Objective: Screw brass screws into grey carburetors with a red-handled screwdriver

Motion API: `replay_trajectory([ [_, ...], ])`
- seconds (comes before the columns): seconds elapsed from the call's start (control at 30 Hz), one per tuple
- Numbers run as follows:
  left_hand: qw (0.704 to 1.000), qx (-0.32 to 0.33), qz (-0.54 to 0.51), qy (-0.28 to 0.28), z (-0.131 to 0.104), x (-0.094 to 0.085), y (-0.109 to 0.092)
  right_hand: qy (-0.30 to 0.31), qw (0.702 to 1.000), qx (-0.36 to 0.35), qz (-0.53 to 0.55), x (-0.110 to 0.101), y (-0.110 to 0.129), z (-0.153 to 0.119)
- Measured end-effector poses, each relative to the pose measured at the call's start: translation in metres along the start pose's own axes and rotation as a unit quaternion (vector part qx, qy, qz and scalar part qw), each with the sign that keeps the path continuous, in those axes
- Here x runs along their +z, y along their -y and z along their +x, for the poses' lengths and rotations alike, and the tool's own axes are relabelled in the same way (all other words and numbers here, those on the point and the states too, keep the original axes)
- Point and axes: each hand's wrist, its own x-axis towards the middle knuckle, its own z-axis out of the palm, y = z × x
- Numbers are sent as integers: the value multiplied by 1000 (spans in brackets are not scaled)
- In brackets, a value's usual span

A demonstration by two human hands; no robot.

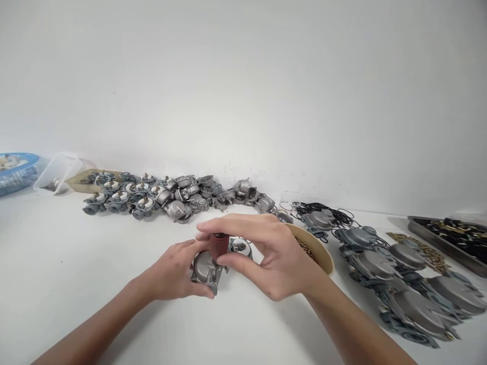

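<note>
My left hand (173, 271) is wrapped round a grey metal carburetor (205, 271) on the white table, its rounded bowl facing up. My right hand (266, 253) grips a screwdriver (219, 248) by its dark red handle, held upright between thumb and fingers. The handle stands over the bowl's right edge; its tip is hidden from me. Just behind, partly covered by my right fingers, sits a carburetor body (241, 247) with a white part on top.
Carburetor bodies with white floats (142, 187) and loose metal bowls (178, 209) line the wall. At right are a tan bowl of small brass screws (319, 251), black rubber rings (323, 210), several carburetors (414, 304) and a metal tray (472, 261). A blue basket (19, 175) stands far left.
</note>
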Motion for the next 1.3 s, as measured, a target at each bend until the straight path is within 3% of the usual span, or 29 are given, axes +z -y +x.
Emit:
replay_trajectory([
  [0.1, 1000, -1, 0, 2, 0, 0, 0, -46, 999, 6, -8, -1, -1, 0],
  [0.23, 1000, 15, 18, -7, 0, 0, -1, 14, 1000, 9, 17, -5, -1, -1],
  [0.4, 995, 57, 78, -17, 1, 0, 0, -41, 999, -3, -32, -7, -2, -1],
  [0.53, 983, 116, 138, -14, 0, 0, -1, 23, 1000, 8, -14, -10, -1, -2],
  [0.63, 977, 133, 166, -26, 0, -1, -1, -7, 999, 4, -39, -12, -1, -2],
  [0.7, 975, 132, 174, -32, -1, -1, 0, -34, 998, 7, -55, -13, -2, -2],
  [0.87, 982, 114, 147, -9, -2, -1, 5, 37, 999, 23, 7, -15, -2, -1],
  [1.03, 991, 88, 105, 11, -3, -1, 4, -22, 999, 3, -23, -11, -6, -2],
  [1.17, 993, 76, 93, 21, -3, -4, -1, 29, 999, 25, 14, -11, -6, -3],
  [1.3, 993, 71, 89, 29, -1, -6, -4, -43, 998, 11, -47, -10, -10, -2],
])
